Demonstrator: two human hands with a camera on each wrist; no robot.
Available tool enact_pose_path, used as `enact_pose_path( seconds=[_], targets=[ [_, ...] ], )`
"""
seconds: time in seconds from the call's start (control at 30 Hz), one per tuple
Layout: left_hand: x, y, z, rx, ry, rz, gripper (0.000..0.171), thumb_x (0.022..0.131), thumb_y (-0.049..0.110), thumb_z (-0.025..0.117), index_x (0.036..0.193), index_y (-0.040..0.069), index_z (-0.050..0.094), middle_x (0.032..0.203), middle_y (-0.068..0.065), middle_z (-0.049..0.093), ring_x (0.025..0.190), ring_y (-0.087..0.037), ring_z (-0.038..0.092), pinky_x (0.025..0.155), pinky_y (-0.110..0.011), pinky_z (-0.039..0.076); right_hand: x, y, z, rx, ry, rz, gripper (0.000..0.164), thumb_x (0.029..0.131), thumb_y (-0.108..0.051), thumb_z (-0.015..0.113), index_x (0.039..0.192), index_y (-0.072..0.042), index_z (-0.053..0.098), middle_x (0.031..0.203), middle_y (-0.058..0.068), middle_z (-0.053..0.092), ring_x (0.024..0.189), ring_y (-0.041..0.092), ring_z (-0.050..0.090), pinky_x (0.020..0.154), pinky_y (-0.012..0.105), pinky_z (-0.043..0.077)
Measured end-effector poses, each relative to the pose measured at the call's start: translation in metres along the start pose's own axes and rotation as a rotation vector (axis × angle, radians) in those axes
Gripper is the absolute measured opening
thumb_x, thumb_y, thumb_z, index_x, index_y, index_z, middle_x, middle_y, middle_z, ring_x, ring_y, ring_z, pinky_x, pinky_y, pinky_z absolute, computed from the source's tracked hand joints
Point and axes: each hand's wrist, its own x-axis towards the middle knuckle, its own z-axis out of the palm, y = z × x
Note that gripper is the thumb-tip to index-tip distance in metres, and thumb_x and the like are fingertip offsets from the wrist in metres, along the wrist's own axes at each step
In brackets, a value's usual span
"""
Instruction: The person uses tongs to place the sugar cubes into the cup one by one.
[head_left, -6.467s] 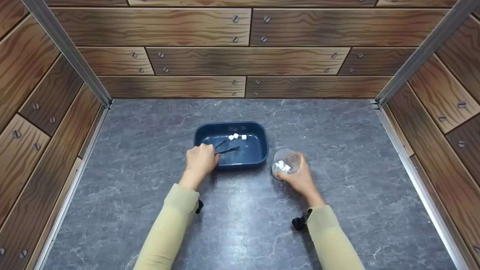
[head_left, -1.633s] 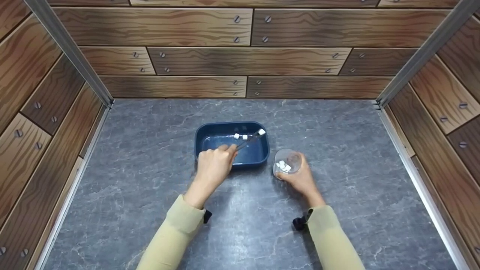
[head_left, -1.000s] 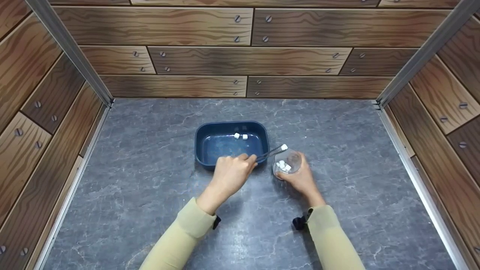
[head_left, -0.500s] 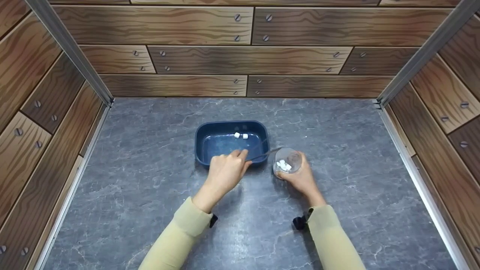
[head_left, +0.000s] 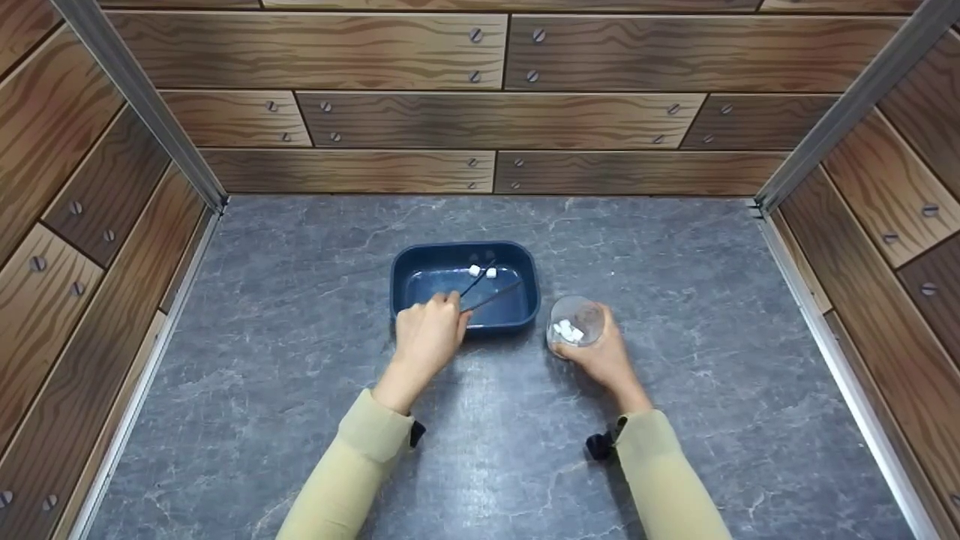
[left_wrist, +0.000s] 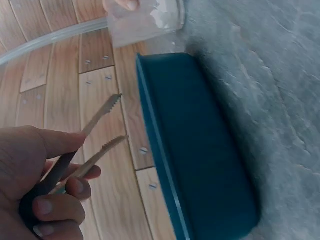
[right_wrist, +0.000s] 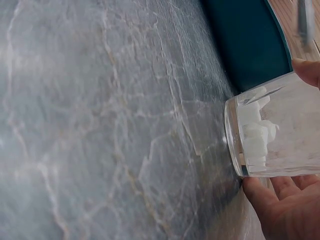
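My left hand (head_left: 427, 330) holds a pair of dark tongs (head_left: 491, 298) over the blue basin (head_left: 405, 319). In the left wrist view the tongs' serrated tips (left_wrist: 115, 102) stand apart with nothing between them. Two white cubes (head_left: 491, 273) lie at the far side inside the basin, under the tongs' reach. To the basin's right, my right hand (head_left: 600, 356) grips a clear glass (head_left: 589, 311) around its side. Several white cubes (right_wrist: 255, 142) rest on the bottom of that glass, which stands upright on the grey surface.
Grey marbled tabletop (head_left: 675, 285) surrounds the basin and glass. Wood-patterned panels (head_left: 480, 120) wall it at the back and both sides, with metal strips (head_left: 817, 337) along the side edges.
The tongs lifted one cube from the basin and released it into the glass. My left hand then came back left, the tongs open over the basin. My right hand stayed on the glass.
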Motion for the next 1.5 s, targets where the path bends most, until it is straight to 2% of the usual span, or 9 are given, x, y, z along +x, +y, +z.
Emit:
enact_pose_path(
  seconds=[0.13, 0.3, 0.5, 0.8, 1.37, 1.5],
  targets=[
    [-0.001, -0.005, 0.007, 0.003, -0.042, -0.051, 0.028, 0.092, 0.034, 0.069, 0.094, 0.006, 0.069, 0.08, -0.009, 0.068, 0.059, -0.033, 0.064, 0.048, -0.046, 0.05, 0.0, 0.0, 0.0, 0.007, 0.001, -0.006, 0.097, 0.062, -0.012, 0.093, 0.141, 0.0, 0.037, 0.134, 0.025, 0.048, 0.124, 0.036, 0.046, 0.106, 0.049, 0.032],
    [-0.002, -0.012, 0.015, -0.008, -0.059, -0.094, 0.027, 0.091, 0.032, 0.07, 0.093, 0.006, 0.07, 0.081, -0.01, 0.069, 0.062, -0.036, 0.065, 0.051, -0.049, 0.05, 0.0, 0.0, 0.0, 0.017, -0.001, -0.003, 0.097, 0.062, -0.012, 0.093, 0.14, 0.0, 0.038, 0.134, 0.025, 0.048, 0.123, 0.036, 0.046, 0.106, 0.049, 0.032],
    [-0.001, -0.019, 0.017, -0.02, -0.121, -0.14, 0.027, 0.09, 0.033, 0.07, 0.088, 0.006, 0.07, 0.079, -0.011, 0.069, 0.066, -0.037, 0.066, 0.053, -0.05, 0.051, 0.0, -0.001, -0.001, 0.002, -0.008, 0.014, 0.098, 0.062, -0.014, 0.093, 0.141, -0.001, 0.037, 0.134, 0.025, 0.048, 0.124, 0.037, 0.046, 0.106, 0.051, 0.033],
    [0.01, -0.023, 0.021, -0.009, -0.224, -0.199, 0.029, 0.09, 0.032, 0.068, 0.083, 0.005, 0.074, 0.079, -0.013, 0.071, 0.068, -0.036, 0.067, 0.054, -0.05, 0.051, 0.0, -0.001, -0.001, -0.021, -0.003, 0.01, 0.098, 0.063, -0.014, 0.091, 0.142, 0.001, 0.035, 0.136, 0.026, 0.046, 0.126, 0.037, 0.044, 0.107, 0.049, 0.031],
    [0.026, -0.024, 0.036, 0.031, -0.238, -0.219, 0.027, 0.091, 0.031, 0.069, 0.086, 0.004, 0.074, 0.079, -0.014, 0.071, 0.067, -0.034, 0.068, 0.054, -0.049, 0.052, -0.001, -0.001, -0.001, -0.022, -0.001, 0.009, 0.101, 0.063, -0.016, 0.092, 0.143, 0.001, 0.033, 0.137, 0.026, 0.045, 0.128, 0.037, 0.043, 0.109, 0.049, 0.029],
    [0.028, -0.024, 0.039, 0.039, -0.218, -0.205, 0.026, 0.09, 0.028, 0.07, 0.085, 0.004, 0.075, 0.078, -0.014, 0.071, 0.067, -0.034, 0.068, 0.054, -0.049, 0.053, 0.0, -0.001, -0.001, -0.034, -0.005, 0.011, 0.101, 0.064, -0.017, 0.092, 0.144, 0.002, 0.032, 0.138, 0.027, 0.044, 0.129, 0.038, 0.042, 0.109, 0.049, 0.028]
  ],
)
